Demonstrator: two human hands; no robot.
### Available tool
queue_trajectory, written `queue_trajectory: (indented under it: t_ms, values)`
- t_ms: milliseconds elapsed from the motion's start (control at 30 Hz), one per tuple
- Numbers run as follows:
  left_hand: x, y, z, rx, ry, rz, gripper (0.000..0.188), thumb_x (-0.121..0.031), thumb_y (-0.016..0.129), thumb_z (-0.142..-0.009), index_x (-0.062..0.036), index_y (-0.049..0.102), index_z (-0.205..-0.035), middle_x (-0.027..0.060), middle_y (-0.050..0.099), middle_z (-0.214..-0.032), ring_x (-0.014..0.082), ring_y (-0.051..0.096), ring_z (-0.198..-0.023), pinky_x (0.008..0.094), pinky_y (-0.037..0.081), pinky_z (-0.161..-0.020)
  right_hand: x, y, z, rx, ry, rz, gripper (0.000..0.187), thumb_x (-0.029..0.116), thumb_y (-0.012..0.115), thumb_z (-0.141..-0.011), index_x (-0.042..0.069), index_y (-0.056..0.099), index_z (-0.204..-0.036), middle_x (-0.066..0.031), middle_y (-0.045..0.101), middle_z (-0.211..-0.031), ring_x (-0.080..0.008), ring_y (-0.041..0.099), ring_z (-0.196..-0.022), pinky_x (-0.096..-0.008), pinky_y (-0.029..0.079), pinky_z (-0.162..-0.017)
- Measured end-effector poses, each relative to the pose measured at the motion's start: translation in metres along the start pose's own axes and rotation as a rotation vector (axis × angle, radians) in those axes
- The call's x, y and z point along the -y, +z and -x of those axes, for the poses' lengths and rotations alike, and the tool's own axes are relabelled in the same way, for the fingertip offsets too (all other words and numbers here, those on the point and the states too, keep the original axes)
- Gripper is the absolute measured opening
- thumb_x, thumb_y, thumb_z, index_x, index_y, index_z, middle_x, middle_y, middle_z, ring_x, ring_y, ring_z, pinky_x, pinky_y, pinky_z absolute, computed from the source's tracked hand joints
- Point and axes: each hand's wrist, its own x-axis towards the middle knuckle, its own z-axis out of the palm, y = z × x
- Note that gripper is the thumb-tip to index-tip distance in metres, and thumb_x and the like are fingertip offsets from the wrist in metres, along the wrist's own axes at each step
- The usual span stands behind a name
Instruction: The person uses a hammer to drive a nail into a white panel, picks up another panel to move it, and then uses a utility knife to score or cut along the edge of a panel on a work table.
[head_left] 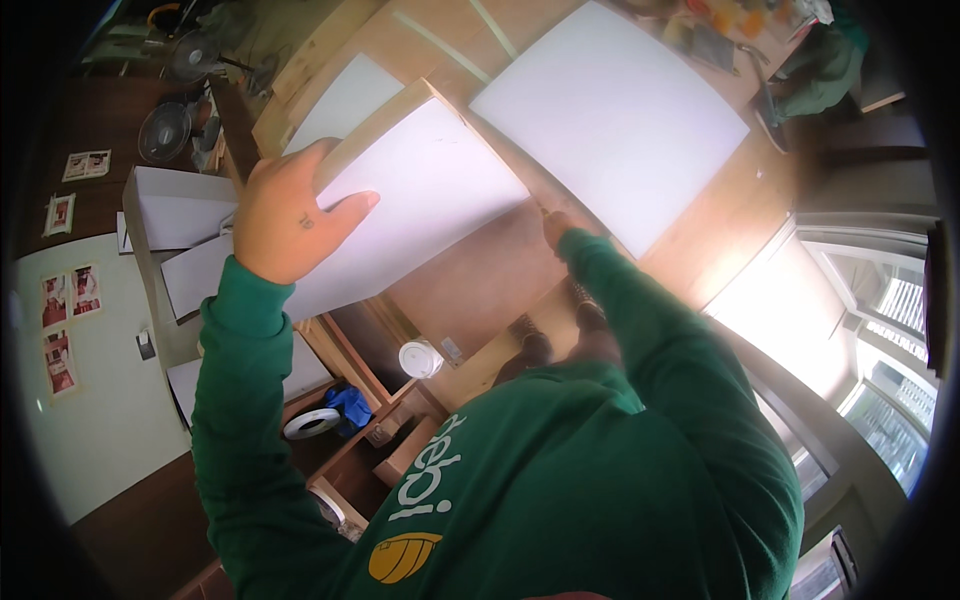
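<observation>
Holds, just short of twelve o'clock, a white panel (430,180), broad, smooth and four-sided, with a tan band along the edge facing eleven o'clock, a pointed corner toward one o'clock and a slanting lower edge over a brown surface (480,262); cannot tell one piece from two there. Clasps the panel's edge at ten o'clock with the left hand (285,218), in a broad grip, with the thumb stretched out over the white face and the other fingers mostly hidden beyond the tan side. Has the right hand (558,230) folded small between one and two o'clock, just beside the panel's corner or touching it; cannot tell the width or contents of this grip. Counts one panel in hand, plus two white sheets flat on the wooden table (715,215): one large sheet (610,120) at one o'clock and one smaller sheet (347,95), partly covered, at eleven. Also counts two fans (165,132) near ten, one round white container (420,359) between seven and eight, one white ring (310,424) beside one blue bundle (348,406) at eight, and three reddish prints (87,290) on a pale board (100,420) around nine.
</observation>
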Motion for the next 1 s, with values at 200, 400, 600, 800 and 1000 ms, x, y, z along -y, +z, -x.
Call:
queue_trajectory:
  t_ms: [200, 400, 600, 800, 1000]
  values:
    - [0.0, 0.003, 0.0, -0.055, 0.054, -0.078, 0.039, -0.028, 0.077, -0.074, -0.0004, 0.067, -0.099, 0.0196, 0.069, -0.086, 0.0397, 0.065, -0.08, 0.0432, 0.051, -0.075, -0.031, 0.079, -0.005, -0.078, -0.022, 0.051, 0.044, 0.029, 0.044, -0.097, -0.002, 0.057, -0.125, -0.0258, 0.066, -0.111, -0.0408, 0.063, -0.106, -0.0468, 0.05, -0.091]
    - [0.006, 0.005, 0.007, -0.041, 0.057, -0.084, 0.038, -0.028, 0.077, -0.074, -0.0011, 0.066, -0.099, 0.019, 0.068, -0.085, 0.0401, 0.064, -0.08, 0.0443, 0.051, -0.074, -0.019, 0.089, -0.009, -0.3, 0.061, -0.424, 0.044, 0.032, 0.041, -0.098, 0.002, 0.057, -0.125, -0.0286, 0.064, -0.111, -0.045, 0.061, -0.104, -0.0493, 0.048, -0.093]
    - [-0.028, 0.0, -0.022, -0.039, 0.15, -0.039, 0.035, -0.025, 0.076, -0.074, -0.0015, 0.066, -0.098, 0.0189, 0.068, -0.085, 0.0401, 0.064, -0.08, 0.0443, 0.051, -0.074, -0.097, 0.077, -0.093, -0.265, -0.125, -0.2, 0.043, 0.031, 0.04, -0.097, 0.001, 0.061, -0.118, -0.0295, 0.064, -0.112, -0.0449, 0.061, -0.106, -0.0484, 0.048, -0.093]
    - [-0.013, 0.003, 0.001, -0.045, 0.088, -0.082, 0.033, -0.023, 0.076, -0.074, -0.0013, 0.066, -0.096, 0.0187, 0.068, -0.085, 0.0397, 0.065, -0.08, 0.0434, 0.051, -0.073, -0.04, 0.085, -0.007, -0.328, 0.092, -0.495, 0.042, 0.032, 0.04, -0.098, 0.003, 0.059, -0.121, -0.0299, 0.065, -0.105, -0.0467, 0.062, -0.1, -0.0511, 0.048, -0.089]
    - [-0.016, 0.003, -0.005, -0.048, 0.098, -0.034, 0.033, -0.023, 0.076, -0.074, -0.0013, 0.066, -0.097, 0.0196, 0.068, -0.085, 0.0398, 0.065, -0.08, 0.043, 0.052, -0.072, -0.031, 0.063, 0.018, -0.393, 0.053, -0.425, 0.043, 0.031, 0.041, -0.097, 0.007, 0.052, -0.131, -0.0292, 0.06, -0.117, -0.0471, 0.06, -0.105, -0.0515, 0.048, -0.091]
